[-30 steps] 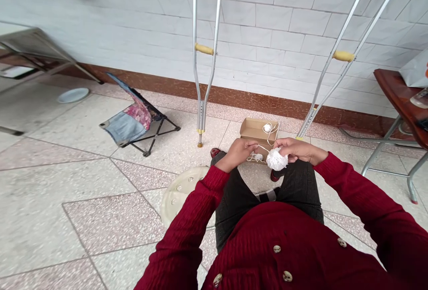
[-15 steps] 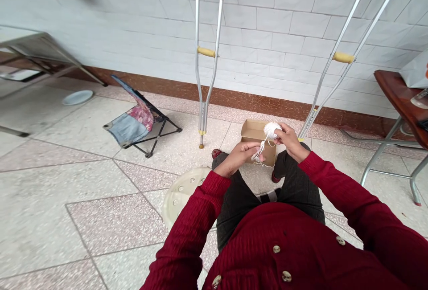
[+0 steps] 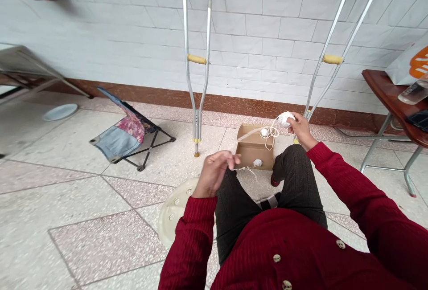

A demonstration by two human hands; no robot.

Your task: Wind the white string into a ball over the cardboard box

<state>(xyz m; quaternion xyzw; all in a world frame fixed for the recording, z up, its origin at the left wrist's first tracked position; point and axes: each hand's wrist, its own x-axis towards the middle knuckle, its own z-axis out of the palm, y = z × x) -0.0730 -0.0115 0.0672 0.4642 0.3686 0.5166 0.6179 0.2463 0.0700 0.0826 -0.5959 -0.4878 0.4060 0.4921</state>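
My right hand (image 3: 300, 131) is shut on a white yarn ball (image 3: 286, 120), held up above the far corner of an open cardboard box (image 3: 253, 154). Loops of cream yarn (image 3: 272, 134) trail from that ball over the box. Inside the box lie a small white yarn ball (image 3: 264, 132) and another (image 3: 257, 162). My left hand (image 3: 214, 174) hangs over my left thigh with curled fingers. A thin strand of yarn (image 3: 245, 169) runs from near it to the box; I cannot tell whether those fingers pinch it.
Two metal crutches (image 3: 197, 71) lean on the tiled wall, one on each side of the box. A folding stool (image 3: 130, 132) stands to the left, a round plastic stool (image 3: 174, 214) lies by my left leg, and a brown-topped table (image 3: 391, 98) stands at right.
My right hand has carried the yarn ball up and to the right, away from my left hand. My left hand has dropped back toward my thigh, leaving the hands apart.
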